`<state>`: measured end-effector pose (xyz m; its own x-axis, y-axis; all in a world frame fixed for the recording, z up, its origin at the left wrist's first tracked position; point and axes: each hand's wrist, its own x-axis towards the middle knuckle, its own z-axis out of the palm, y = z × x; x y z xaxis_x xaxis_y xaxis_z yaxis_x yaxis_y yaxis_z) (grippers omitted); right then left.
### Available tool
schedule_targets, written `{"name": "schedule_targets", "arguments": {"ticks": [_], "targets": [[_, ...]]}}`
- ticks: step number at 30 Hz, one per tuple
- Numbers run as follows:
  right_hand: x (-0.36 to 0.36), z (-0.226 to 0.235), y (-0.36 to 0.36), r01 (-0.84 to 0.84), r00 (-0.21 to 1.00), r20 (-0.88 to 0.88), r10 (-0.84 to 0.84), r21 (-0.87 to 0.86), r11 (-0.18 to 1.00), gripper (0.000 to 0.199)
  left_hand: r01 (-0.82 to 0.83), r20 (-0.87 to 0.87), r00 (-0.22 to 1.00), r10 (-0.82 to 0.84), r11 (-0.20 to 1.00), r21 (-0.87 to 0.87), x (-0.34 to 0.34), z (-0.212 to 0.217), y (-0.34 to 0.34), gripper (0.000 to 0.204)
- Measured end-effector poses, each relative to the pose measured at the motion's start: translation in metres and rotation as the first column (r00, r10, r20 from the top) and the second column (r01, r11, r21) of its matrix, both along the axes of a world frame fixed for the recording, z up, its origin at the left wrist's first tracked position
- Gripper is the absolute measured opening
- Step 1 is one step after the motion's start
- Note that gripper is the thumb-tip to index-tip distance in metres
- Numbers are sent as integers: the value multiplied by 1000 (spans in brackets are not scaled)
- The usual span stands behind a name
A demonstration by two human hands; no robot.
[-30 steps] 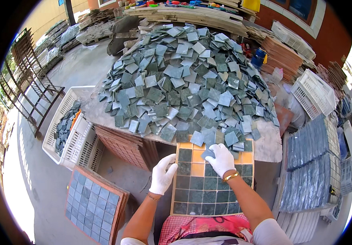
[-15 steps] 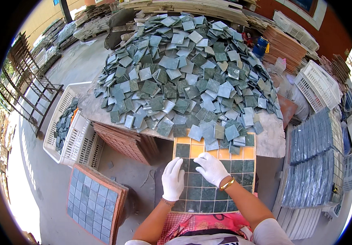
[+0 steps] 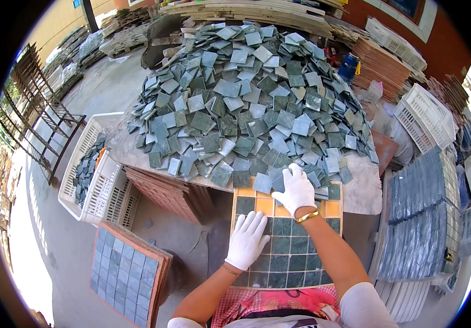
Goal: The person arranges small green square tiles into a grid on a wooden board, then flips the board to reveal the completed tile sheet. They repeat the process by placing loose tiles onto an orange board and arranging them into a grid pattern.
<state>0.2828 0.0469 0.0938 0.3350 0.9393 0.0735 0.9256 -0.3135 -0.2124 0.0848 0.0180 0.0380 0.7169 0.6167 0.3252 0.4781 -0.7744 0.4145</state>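
A framed grid board (image 3: pixel 340 229) lies in front of me, its lower rows filled with dark green square stone tiles (image 3: pixel 281 263). Towards its far end several yellow-orange cells (image 3: pixel 264 206) show bare. My left hand (image 3: pixel 248 238), in a white glove, rests with fingers spread on the tiles at the board's left side. Over loose tiles at the board's far edge reaches my right hand (image 3: pixel 297 190), gloved too, with thumb and fingers apart. What lies under its palm is hidden. Beyond it rises a big heap of loose green-grey tiles (image 3: pixel 246 109).
The heap lies on a stone-coloured table (image 3: pixel 364 191). To the left stand white plastic crates (image 3: pixel 104 183), one holding tiles, and a stack of boards topped by a tiled one (image 3: pixel 123 268). Wrapped tile sheets (image 3: pixel 416 218) are stacked on the right. A metal rack (image 3: pixel 41 109) stands far left.
My right hand has moved forward from the tiled rows to the loose tiles at the board's far edge. My left hand has shifted slightly right and now lies flatter, fingers spread.
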Motion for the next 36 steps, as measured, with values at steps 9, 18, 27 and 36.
{"name": "schedule_targets", "arguments": {"ticks": [9,18,27,36], "targets": [[34,-3,-21,-102,963,-200,179,346,933,22,-72,190,979,77,997,-32,-4,-8,-3,46],[10,-19,-16,-403,770,-506,389,88,911,31,-200,397,882,255,964,-175,-7,-8,1,38],[10,-20,-60,-178,899,-378,220,144,973,28,-102,124,988,91,991,87,8,-6,16,41],[14,-28,-53,-296,947,-88,309,133,946,37,0,155,988,-18,993,114,28,1,81,18]]}}
